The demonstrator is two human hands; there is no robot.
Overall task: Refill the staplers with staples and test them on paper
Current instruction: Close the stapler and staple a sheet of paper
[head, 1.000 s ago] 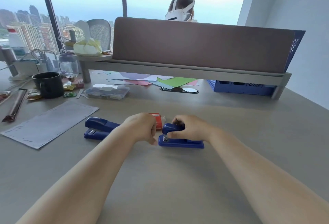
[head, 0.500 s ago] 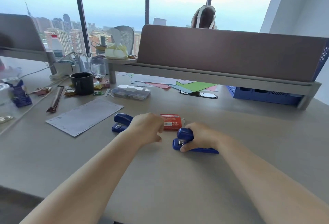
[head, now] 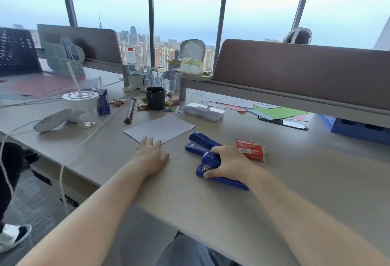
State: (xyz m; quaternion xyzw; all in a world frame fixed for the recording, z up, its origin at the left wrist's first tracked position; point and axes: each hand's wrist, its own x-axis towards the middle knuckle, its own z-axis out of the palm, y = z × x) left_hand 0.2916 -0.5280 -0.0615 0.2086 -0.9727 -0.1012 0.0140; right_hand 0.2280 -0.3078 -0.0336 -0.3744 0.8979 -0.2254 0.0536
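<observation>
Near the front edge of the desk [head: 295,213], toward its left corner, both of my hands are working in the single head view. I am gripping one blue stapler [head: 213,167] with my right hand [head: 229,163], fingers curling over its top arm and thumb pressing at its nose, while its base is lying flat on the desk. A second blue stapler [head: 200,142] is sitting just behind it, untouched, its rear end hidden by my knuckles; so I am counting two staplers. One red staple box [head: 250,149] is lying just beside my right hand, on the far side of it.

I am stretching my left hand [head: 150,153] out flat, fingers spread wide and holding nothing, with the fingertips touching the near edge of one sheet of paper [head: 160,127]. That sheet is showing rows of small marks along its left edge and is lying left of the staplers.

Farther back, one dark mug [head: 155,98] is standing near the desk's middle, and one clear plastic case [head: 203,111] is resting to its right. One lidded cup with a straw [head: 81,105] is standing toward the left edge. Coloured paper sheets [head: 274,110] are fanning out under the divider shelf at the back; I cannot tell how many.
</observation>
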